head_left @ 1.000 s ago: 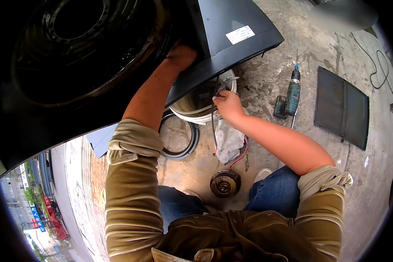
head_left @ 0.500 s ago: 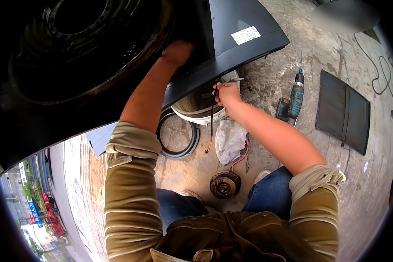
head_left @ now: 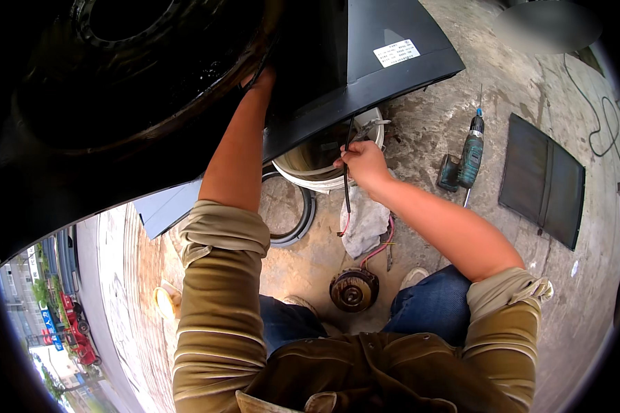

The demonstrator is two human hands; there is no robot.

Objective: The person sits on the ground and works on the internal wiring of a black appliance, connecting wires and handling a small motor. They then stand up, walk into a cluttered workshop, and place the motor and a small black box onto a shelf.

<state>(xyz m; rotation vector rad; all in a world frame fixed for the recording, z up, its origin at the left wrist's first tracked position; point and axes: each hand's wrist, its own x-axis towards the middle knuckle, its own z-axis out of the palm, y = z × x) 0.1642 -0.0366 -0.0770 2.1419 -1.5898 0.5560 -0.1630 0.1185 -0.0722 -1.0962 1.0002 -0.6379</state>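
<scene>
Since the last look, the left hand (head_left: 257,80) has slid left, and more of it is hidden in the big black case (head_left: 386,86). The right hand (head_left: 365,165) has dropped a little, and the bottom of the black cable (head_left: 347,189) now hangs in front of the grey cloth (head_left: 365,230).

The white bucket (head_left: 317,185) sits under the case's lower edge, which covers part of it. The left forearm covers part of the grey ring (head_left: 286,241). A round, dirty motor (head_left: 353,289) is on the floor (head_left: 420,230) between the person's feet. The green drill (head_left: 470,157) is right of the bucket, and a flat dark panel (head_left: 544,182) lies toward the floor's right side.

The right hand pinches the cable just below the case's lower edge, its fingers curled in. I cannot tell if the left hand is spread or holding something; it is too dark.
</scene>
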